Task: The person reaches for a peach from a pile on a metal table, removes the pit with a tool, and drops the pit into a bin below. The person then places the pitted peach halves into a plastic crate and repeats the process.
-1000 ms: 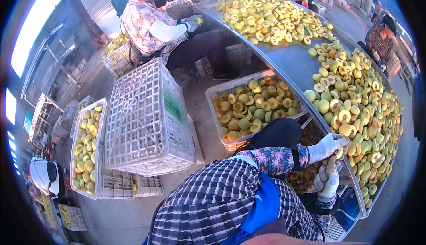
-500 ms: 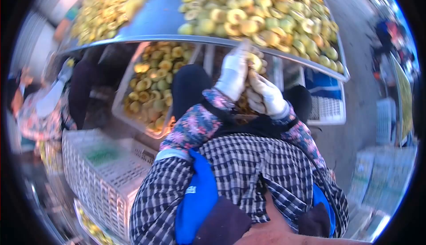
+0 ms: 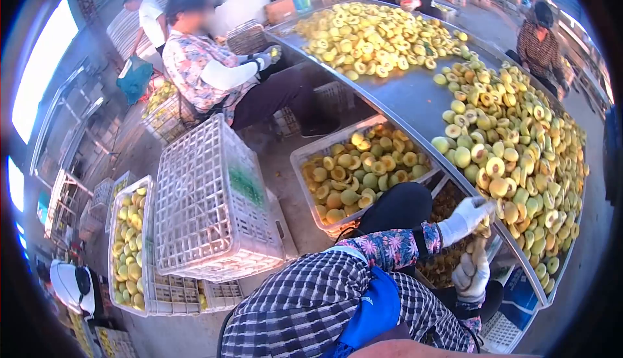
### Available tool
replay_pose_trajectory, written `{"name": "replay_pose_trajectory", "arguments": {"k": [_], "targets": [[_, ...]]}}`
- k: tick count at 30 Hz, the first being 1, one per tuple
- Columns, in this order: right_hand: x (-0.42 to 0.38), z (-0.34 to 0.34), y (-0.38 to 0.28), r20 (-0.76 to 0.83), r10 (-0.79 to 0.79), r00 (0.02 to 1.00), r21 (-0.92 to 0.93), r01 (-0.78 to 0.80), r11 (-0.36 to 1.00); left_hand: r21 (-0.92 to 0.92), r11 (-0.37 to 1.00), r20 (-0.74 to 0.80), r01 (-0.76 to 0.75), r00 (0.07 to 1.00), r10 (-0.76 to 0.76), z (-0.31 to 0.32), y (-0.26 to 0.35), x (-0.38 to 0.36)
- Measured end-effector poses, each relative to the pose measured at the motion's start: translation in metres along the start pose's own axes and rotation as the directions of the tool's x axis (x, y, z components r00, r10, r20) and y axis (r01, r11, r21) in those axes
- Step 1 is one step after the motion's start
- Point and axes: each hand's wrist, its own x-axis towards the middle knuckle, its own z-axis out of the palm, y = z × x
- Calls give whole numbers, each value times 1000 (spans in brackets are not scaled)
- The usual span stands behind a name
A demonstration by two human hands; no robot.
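Note:
My left hand (image 3: 463, 219), in a white glove, is closed at the edge of the metal table, its fingers around a yellowish fruit half (image 3: 483, 229). Just below it, my right hand (image 3: 471, 272), also gloved, has curled fingers that point up toward the left one. What sits in the right fingers is too small to make out. Under both hands is a container of brownish scraps or pits (image 3: 441, 268). Beyond the table rim lies a big heap of halved yellow-green fruit (image 3: 519, 157), perhaps peaches or apricots.
A second heap of fruit halves (image 3: 376, 37) covers the far part of the metal table (image 3: 405, 88). Left of my knee stands a crate of fruit halves (image 3: 363, 170). Upturned white crates (image 3: 207, 202) and a crate of whole fruit (image 3: 130, 247) stand farther left. A seated person (image 3: 211, 66) works nearby.
My view has swung left, so the hands now appear lower and to the right. Both hands stay close together by the table edge; the left still has its fingers closed.

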Motion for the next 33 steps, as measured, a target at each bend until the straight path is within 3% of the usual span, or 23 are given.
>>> {"name": "replay_pose_trajectory", "arguments": {"k": [2, 3, 4, 5, 6, 7, 8, 9, 10, 11, 12, 13, 14, 16, 18, 20, 22, 24, 27, 29, 30, 32, 33], "targets": [[-9, -3, -9, 198, -74, 977, 86, 58, 995, 147, 985, -39, -85, 995, 92, -30, 41, 5], [-17, -2, -12, 95, -113, 989, 93, 104, 990, 322, 938, -111, -126, 979, 170, -43, 70, -2], [-17, -6, -14, 89, -114, 989, 94, 106, 990, 488, 862, -161, -140, 956, 247, -55, 96, -9], [-17, -13, -16, 74, -70, 995, -139, 80, 987, 782, 539, -45, -313, 834, 550, -86, 103, -5], [-23, -26, -18, 23, -36, 999, -358, 42, 933, 956, 148, 126, -254, 809, 575, -110, 125, -16], [-14, -63, -3, -101, -128, 987, -624, 38, 780, 879, -375, 465, -293, 702, 540, -131, 142, -26], [-18, -44, 3, -104, -125, 987, -610, 36, 791, 961, -227, 257, -158, 812, 523, -163, 137, -27], [-15, -21, 3, -120, -128, 984, -598, 32, 801, 703, -658, 598, -269, 724, 343, -170, 150, -37], [-15, -33, 4, -253, 14, 967, -534, -152, 832, 823, -529, 455, -210, 800, 391, -187, 143, -33], [-12, -48, 19, -31, -285, 958, -917, 86, 389, 956, -253, 258, -147, 833, 490, -183, 138, -27], [-18, -45, 24, -66, -385, 920, -998, -51, 48, 999, -20, 54, -50, 888, 456, -183, 131, -17], [-20, -38, 25, -54, -391, 919, -997, -27, 74, 976, 198, 1, -93, 906, 423, -200, 112, 2], [-19, -37, 25, -49, -402, 914, -998, -29, 55, 943, 326, -38, -73, 946, 321, -190, 102, 18], [-16, -44, 26, -81, -364, 928, -997, -73, 36, 961, 246, 74, -127, 974, 214, -122, 100, 29], [-18, -37, 21, -124, -317, 940, -992, -122, 25, 961, 68, 242, -266, 937, 250, -94, 76, 58], [-18, -38, 25, -24, -311, 950, -999, -16, 31, 929, -168, 360, -330, 911, 201, -69, 59, 84], [-19, -42, 29, -40, -292, 956, -999, -38, 14, 958, -269, 97, -101, 995, -30, -40, 52, 101], [-23, -33, 23, -94, -252, 963, -996, -90, 27, 943, -325, 96, -75, 994, 48, -45, 28, 122], [-25, -34, 20, -101, -250, 963, -995, -101, 12, 946, -320, 47, -57, 998, -38, -41, 21, 140], [-29, -25, 16, -178, -287, 941, -984, -168, 60, 993, -52, 107, -106, 994, 12, -48, 20, 139], [-30, -23, 13, -177, -291, 940, -984, -167, 62, 992, -55, 111, -110, 994, 11, -40, 25, 129], [-28, -21, 6, -194, -308, 931, -977, -156, 144, 899, 438, 4, -33, 998, 66, -30, 35, 111], [-27, -14, 4, -186, -365, 912, -973, -119, 196, 637, 762, 107, -117, 992, 62, -47, 30, 119]]}}
